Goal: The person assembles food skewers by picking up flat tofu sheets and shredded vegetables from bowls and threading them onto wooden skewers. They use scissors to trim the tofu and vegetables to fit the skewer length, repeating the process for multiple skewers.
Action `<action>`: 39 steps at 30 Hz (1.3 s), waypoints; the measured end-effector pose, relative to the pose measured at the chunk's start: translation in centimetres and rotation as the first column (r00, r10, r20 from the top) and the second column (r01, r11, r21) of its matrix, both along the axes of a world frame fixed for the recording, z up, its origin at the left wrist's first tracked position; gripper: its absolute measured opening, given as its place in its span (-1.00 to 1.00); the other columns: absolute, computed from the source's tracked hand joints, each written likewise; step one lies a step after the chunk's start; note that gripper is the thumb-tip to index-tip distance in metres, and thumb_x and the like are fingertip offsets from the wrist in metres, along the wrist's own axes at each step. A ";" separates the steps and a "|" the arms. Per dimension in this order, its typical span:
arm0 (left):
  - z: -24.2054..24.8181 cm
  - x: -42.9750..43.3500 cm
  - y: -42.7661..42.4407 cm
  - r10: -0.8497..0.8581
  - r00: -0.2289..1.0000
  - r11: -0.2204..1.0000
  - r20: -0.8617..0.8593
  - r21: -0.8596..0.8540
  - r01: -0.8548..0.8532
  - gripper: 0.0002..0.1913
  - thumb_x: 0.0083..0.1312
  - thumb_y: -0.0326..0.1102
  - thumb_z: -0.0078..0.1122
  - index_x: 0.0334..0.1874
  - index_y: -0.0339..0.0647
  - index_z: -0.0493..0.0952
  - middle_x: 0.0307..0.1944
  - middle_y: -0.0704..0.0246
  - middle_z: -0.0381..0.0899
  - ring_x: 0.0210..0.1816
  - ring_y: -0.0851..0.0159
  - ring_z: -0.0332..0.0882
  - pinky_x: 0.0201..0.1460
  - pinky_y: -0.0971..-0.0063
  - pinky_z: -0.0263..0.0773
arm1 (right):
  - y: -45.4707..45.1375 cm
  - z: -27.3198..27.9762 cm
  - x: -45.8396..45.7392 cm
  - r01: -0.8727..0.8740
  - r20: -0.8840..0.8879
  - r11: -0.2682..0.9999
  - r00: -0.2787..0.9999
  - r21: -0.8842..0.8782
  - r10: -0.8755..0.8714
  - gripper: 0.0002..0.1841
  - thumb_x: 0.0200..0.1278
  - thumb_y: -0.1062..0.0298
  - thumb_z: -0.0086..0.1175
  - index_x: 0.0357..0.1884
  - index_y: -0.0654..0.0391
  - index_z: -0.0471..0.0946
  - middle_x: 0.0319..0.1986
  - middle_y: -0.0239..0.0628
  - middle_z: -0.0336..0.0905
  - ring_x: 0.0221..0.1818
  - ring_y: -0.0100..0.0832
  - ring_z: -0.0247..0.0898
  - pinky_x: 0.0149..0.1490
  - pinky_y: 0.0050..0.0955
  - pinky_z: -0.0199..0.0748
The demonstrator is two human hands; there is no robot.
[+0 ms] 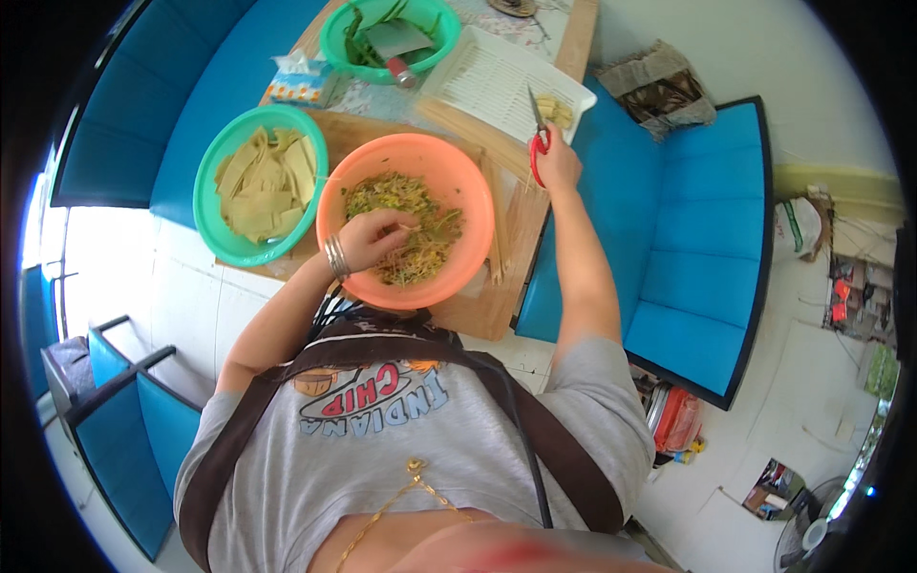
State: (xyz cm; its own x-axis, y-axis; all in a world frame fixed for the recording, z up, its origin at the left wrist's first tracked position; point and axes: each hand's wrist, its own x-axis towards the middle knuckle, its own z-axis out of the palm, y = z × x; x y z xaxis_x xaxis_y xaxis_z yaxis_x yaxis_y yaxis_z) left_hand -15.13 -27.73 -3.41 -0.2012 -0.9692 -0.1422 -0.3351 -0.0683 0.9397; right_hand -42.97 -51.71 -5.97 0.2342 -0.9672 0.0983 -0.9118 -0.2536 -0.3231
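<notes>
My left hand is over an orange plastic basin of chopped greens and shreds; its fingers are curled, and whether they pinch anything is unclear. In my right hand are red-handled scissors, blades pointing away from me, beside a white ribbed tray. Pale yellow rolled pieces lie in the tray's near right corner. Left of the orange basin, a green basin holds flat pale yellow sheets. Thin wooden skewers lie between tray and orange basin, and more lie to its right.
A second green basin at the back holds green vegetables and a red-handled cleaver. A tissue pack stands left of it. Blue padded benches flank the wooden table, one close beside my right arm.
</notes>
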 end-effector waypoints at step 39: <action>-6.7 19.0 -3.8 -0.109 0.547 0.945 0.830 -0.084 0.316 -0.81 0.07 -0.34 0.16 -0.25 -0.17 0.49 -0.22 0.20 0.42 -0.14 0.03 0.47 -0.08 0.20 0.40 | 19.4 3.9 14.2 -0.474 0.424 0.866 0.825 0.160 0.374 -0.68 0.12 0.32 0.13 -0.06 0.13 0.50 -0.14 -0.17 0.54 -0.14 -0.19 0.48 -0.07 -0.27 0.44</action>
